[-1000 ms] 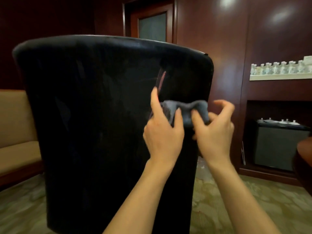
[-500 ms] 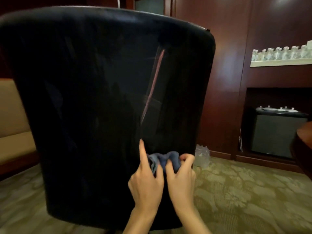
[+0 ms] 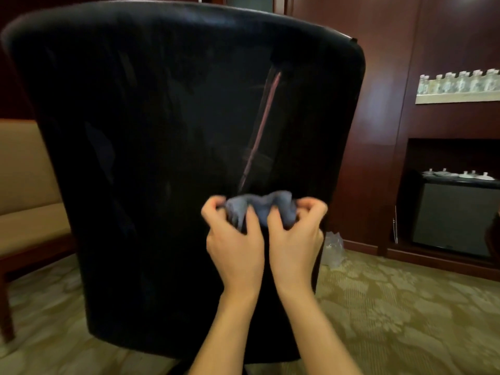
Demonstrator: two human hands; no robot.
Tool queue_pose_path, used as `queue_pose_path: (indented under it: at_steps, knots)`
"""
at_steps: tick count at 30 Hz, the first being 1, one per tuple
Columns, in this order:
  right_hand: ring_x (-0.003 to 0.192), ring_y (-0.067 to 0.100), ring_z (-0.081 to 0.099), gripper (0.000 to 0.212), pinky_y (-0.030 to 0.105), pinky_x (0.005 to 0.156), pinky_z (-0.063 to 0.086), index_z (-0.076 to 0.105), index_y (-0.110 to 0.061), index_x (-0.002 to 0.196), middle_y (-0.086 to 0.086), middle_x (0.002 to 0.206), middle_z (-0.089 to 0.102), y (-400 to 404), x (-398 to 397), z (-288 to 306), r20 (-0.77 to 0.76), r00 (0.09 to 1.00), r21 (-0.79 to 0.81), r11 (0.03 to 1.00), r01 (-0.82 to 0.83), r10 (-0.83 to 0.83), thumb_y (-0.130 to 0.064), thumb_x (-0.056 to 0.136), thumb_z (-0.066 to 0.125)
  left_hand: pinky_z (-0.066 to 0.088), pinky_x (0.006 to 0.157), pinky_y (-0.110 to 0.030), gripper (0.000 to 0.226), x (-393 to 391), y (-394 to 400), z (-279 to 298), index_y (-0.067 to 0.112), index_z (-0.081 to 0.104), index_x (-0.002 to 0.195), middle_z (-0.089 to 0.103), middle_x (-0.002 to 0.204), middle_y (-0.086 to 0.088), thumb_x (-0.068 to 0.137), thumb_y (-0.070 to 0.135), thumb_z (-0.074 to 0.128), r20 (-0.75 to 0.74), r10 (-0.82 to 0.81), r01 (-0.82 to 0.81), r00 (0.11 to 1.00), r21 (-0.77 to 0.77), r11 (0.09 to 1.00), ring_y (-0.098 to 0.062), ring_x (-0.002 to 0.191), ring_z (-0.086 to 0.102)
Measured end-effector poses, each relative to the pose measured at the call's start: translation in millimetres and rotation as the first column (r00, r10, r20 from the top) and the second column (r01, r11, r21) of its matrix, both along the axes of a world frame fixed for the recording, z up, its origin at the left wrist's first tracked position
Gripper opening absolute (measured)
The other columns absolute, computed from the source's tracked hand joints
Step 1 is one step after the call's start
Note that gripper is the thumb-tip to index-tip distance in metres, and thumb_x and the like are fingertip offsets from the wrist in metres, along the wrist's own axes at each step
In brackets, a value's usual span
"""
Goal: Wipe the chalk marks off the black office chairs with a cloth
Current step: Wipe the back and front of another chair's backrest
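The back of a black office chair (image 3: pixel 151 158) fills most of the view. A long pink chalk line (image 3: pixel 261 131) runs down its right half, slanting to the lower left. Just below the line's lower end, a bunched grey-blue cloth (image 3: pixel 259 209) is held in front of the chair back. My left hand (image 3: pixel 234 239) grips the cloth's left part with curled fingers. My right hand (image 3: pixel 296 239) pinches its right part between thumb and fingers. The two hands sit side by side, nearly touching.
A tan bench (image 3: pixel 24 212) stands at the left behind the chair. Dark wood panelling lines the right wall, with a shelf of small bottles (image 3: pixel 460 82) and a niche holding a dark cabinet (image 3: pixel 457 212). A crumpled plastic bag (image 3: pixel 334 247) lies on the patterned carpet (image 3: pixel 405 307).
Both hands slid the cloth down along the chalk line from near its top to below its lower end, then rose slightly. My left index finger, earlier straight, now curls on the cloth.
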State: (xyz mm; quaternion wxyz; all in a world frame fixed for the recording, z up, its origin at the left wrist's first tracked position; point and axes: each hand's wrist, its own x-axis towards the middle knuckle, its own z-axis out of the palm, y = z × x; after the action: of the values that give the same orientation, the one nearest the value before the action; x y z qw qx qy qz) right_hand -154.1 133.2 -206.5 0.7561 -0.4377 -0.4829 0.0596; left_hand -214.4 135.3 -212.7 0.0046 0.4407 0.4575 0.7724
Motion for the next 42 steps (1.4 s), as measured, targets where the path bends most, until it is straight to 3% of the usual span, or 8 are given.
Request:
queue_pose_path:
  at_steps: [5, 9, 17, 22, 27, 31, 37, 42]
  knots:
    - [0.080, 0.017, 0.068, 0.028, 0.041, 0.072, 0.057, 0.051, -0.019, 0.100, -0.003, 0.085, 0.067, -4, -17, -83, -0.237, 0.971, -0.347, 0.930, -0.124, 0.041, -0.019, 0.085, 0.074, 0.050, 0.072, -0.025, 0.046, -3, -9, -76, 0.021, 0.046, 0.118, 0.067, 0.099, 0.000, 0.084, 0.021, 0.079, 0.534, 0.001, 0.192, 0.845, -0.307, 0.932, -0.020, 0.091, 0.069]
    - [0.078, 0.015, 0.069, 0.016, 0.044, 0.077, 0.060, 0.062, -0.023, 0.093, -0.001, 0.083, 0.069, -4, -19, -95, -0.388, 0.917, -0.441, 0.854, -0.276, 0.096, -0.019, 0.085, 0.074, 0.053, 0.071, -0.030, 0.038, -9, -6, -88, 0.004, 0.059, 0.116, 0.071, 0.103, -0.011, 0.085, 0.013, 0.077, 0.847, -0.124, 0.481, 0.517, -0.168, 0.861, -0.022, 0.088, 0.070]
    - [0.062, 0.002, 0.054, 0.012, 0.021, 0.057, 0.046, 0.056, -0.009, 0.092, -0.011, 0.066, 0.060, -27, -17, -27, -0.304, 0.846, -0.078, 0.873, -0.481, 0.438, 0.000, 0.088, 0.063, 0.056, 0.087, -0.036, 0.017, -24, -35, -25, 0.015, 0.067, 0.112, 0.075, 0.104, -0.005, 0.096, 0.012, 0.062, 0.628, -0.445, 0.547, 0.638, 0.037, 0.837, -0.019, 0.099, 0.072]
    - [0.099, 0.036, 0.069, 0.022, 0.048, 0.090, 0.053, 0.058, -0.008, 0.110, 0.021, 0.100, 0.070, -32, -16, -34, -0.499, 0.644, -0.014, 0.738, -0.674, 0.579, 0.004, 0.091, 0.059, 0.054, 0.089, -0.036, 0.026, -32, -52, -22, 0.011, 0.063, 0.118, 0.075, 0.107, -0.009, 0.094, 0.003, 0.059, 0.618, -0.609, 0.659, 0.497, 0.188, 0.728, -0.022, 0.103, 0.072]
    - [0.099, 0.031, 0.071, 0.020, 0.042, 0.087, 0.056, 0.058, -0.005, 0.111, 0.017, 0.100, 0.073, -42, -12, -53, -0.565, 0.562, -0.036, 0.662, -0.748, 0.604, 0.003, 0.093, 0.058, 0.060, 0.076, -0.027, 0.035, -39, -54, -48, 0.007, 0.064, 0.115, 0.074, 0.104, -0.014, 0.081, -0.003, 0.060, 0.635, -0.672, 0.716, 0.380, 0.259, 0.649, -0.023, 0.099, 0.073]
    - [0.098, 0.028, 0.071, 0.020, 0.039, 0.087, 0.056, 0.057, -0.001, 0.113, 0.017, 0.100, 0.073, -51, -13, -62, -0.598, 0.479, 0.009, 0.602, -0.798, 0.643, 0.005, 0.093, 0.056, 0.055, 0.087, -0.033, 0.041, -45, -52, -63, 0.008, 0.063, 0.117, 0.069, 0.115, -0.017, 0.077, 0.003, 0.059, 0.650, -0.689, 0.725, 0.319, 0.300, 0.620, -0.024, 0.105, 0.068]
    - [0.099, 0.027, 0.072, 0.027, 0.042, 0.089, 0.056, 0.056, -0.009, 0.117, 0.014, 0.101, 0.074, -54, -19, -67, -0.548, 0.597, -0.074, 0.677, -0.732, 0.586, 0.006, 0.093, 0.056, 0.059, 0.090, -0.037, 0.048, -52, -53, -71, 0.006, 0.057, 0.129, 0.069, 0.118, -0.020, 0.081, 0.008, 0.060, 0.579, -0.698, 0.779, 0.422, 0.162, 0.605, -0.032, 0.111, 0.068]
    - [0.091, 0.021, 0.073, 0.018, 0.038, 0.080, 0.059, 0.060, -0.012, 0.111, 0.009, 0.098, 0.075, -43, -15, -68, -0.479, 0.708, -0.231, 0.703, -0.672, 0.520, -0.005, 0.094, 0.060, 0.052, 0.074, -0.032, 0.023, -64, -39, -70, 0.014, 0.066, 0.116, 0.076, 0.105, -0.007, 0.095, 0.007, 0.060, 0.511, -0.598, 0.750, 0.617, -0.151, 0.644, -0.021, 0.096, 0.073]
